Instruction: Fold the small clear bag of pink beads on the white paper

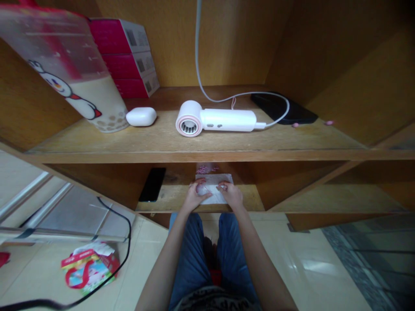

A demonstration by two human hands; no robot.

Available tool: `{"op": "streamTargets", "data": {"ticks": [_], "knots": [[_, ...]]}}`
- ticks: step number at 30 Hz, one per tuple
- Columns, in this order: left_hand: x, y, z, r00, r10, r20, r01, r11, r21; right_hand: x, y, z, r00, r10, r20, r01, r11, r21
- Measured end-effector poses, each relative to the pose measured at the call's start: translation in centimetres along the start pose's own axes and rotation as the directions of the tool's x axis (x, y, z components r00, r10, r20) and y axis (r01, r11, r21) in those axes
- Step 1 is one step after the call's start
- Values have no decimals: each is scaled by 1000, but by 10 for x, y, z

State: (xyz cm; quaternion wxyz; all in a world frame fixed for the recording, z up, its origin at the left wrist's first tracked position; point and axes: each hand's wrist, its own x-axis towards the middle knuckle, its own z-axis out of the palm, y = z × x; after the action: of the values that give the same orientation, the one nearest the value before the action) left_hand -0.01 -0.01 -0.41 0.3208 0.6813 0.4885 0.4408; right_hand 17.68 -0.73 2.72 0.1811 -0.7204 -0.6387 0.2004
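On the lower shelf lies a white sheet [215, 179], perhaps paper or tissue, slightly creased. My left hand [194, 195] rests on its left side, thumb and forefinger spread apart on the surface. At the right side of the sheet, my right hand [232, 195] has its fingertips drawn together in a pinch. Whatever is between those fingertips is too small to make out. Just behind the sheet sits a cluster of small pink pieces [207, 169], partly in a clear bag or wrap.
A black phone [152, 185] lies left of the sheet. The shelf above holds a drink cup [97, 99], a white earbud case [141, 116], pink boxes [129, 65], a white handheld fan [227, 119] with its cable, and a black pouch-like item [288, 108]. A colourful bag [90, 268] lies on the floor.
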Motion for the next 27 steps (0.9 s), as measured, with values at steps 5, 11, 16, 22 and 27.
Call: {"op": "streamTargets", "data": {"ticks": [5, 11, 16, 22, 27], "knots": [[0, 2, 0, 1000, -14, 7, 14, 1000, -5, 0, -1, -1, 1000, -25, 5, 25, 1000, -6], [1, 1, 0, 1000, 28, -4, -28, 1000, -10, 0, -3, -3, 1000, -11, 19, 12, 1000, -27], [1, -2, 1, 1000, 29, -5, -30, 1000, -9, 1, -1, -2, 1000, -24, 17, 24, 1000, -18], [1, -3, 2, 999, 36, -9, -36, 999, -40, 0, -13, -2, 998, -59, 0, 58, 986, 157], [1, -4, 2, 999, 32, -23, -33, 999, -32, 1, -22, 9, 993, -117, 33, 104, 957, 272]]}}
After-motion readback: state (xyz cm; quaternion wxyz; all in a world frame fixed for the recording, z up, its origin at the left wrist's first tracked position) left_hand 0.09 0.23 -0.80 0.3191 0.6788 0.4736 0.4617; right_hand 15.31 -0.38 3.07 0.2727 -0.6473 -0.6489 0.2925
